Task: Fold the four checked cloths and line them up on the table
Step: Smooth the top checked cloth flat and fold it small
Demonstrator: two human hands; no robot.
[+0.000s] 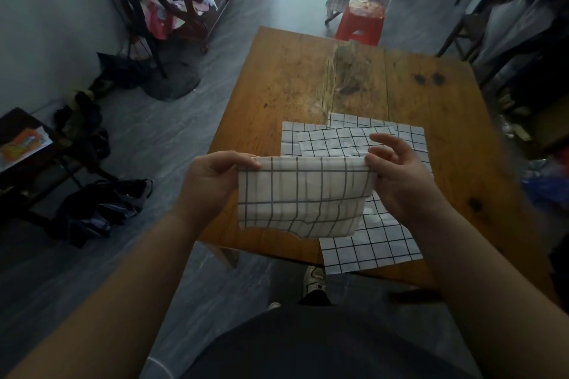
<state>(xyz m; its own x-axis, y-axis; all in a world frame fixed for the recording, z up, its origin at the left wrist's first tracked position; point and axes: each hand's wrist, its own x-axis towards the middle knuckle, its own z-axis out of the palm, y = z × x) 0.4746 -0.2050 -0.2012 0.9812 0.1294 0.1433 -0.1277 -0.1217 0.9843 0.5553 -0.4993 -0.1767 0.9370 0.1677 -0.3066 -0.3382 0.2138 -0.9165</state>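
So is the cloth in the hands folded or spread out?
Folded, it seems: the cloth hangs doubled between the left hand and right hand, smaller than the flat cloths on the table.

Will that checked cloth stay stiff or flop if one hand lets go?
Probably flop: the checked cloth hangs limp from the left hand and right hand, its bottom edge wavy. Likely light too, since fingertip pinches hold it up.
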